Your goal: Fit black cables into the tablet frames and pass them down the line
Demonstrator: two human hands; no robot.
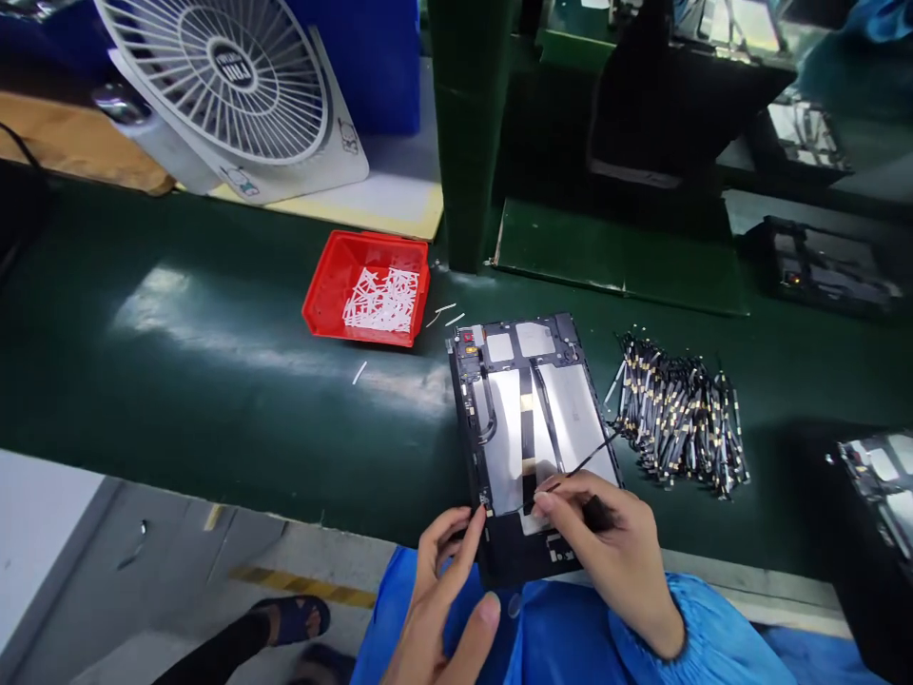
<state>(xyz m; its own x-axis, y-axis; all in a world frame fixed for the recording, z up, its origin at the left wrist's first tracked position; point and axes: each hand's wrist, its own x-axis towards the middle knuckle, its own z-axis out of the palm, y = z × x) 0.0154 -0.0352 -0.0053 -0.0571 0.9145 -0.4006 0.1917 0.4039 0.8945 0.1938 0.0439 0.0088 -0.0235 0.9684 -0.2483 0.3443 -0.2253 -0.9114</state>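
1. The tablet back panel lies face up on the green conveyor belt, right in front of me, with its near end reaching the belt's near edge. Dark flex strips run across its silver sheets.
2. My right hand is over the panel's near right part, with its fingers pinched closed around a thin black pick. The pick's tip reaches in over the panel towards the near left.
3. My left hand sits at the panel's near left edge, with its fingers curled and touching the rim. From here I cannot tell whether they are clenched on it or only steadying it.
4. Just right of the panel lies a loose heap of black cables with gold-coloured ends.
5. Far left of the panel sits a red plastic tray holding white strips, with a few loose strips on the belt nearby.
6. Beyond the belt stand a white desk fan and a dark green post. Another panel lies at the far right.
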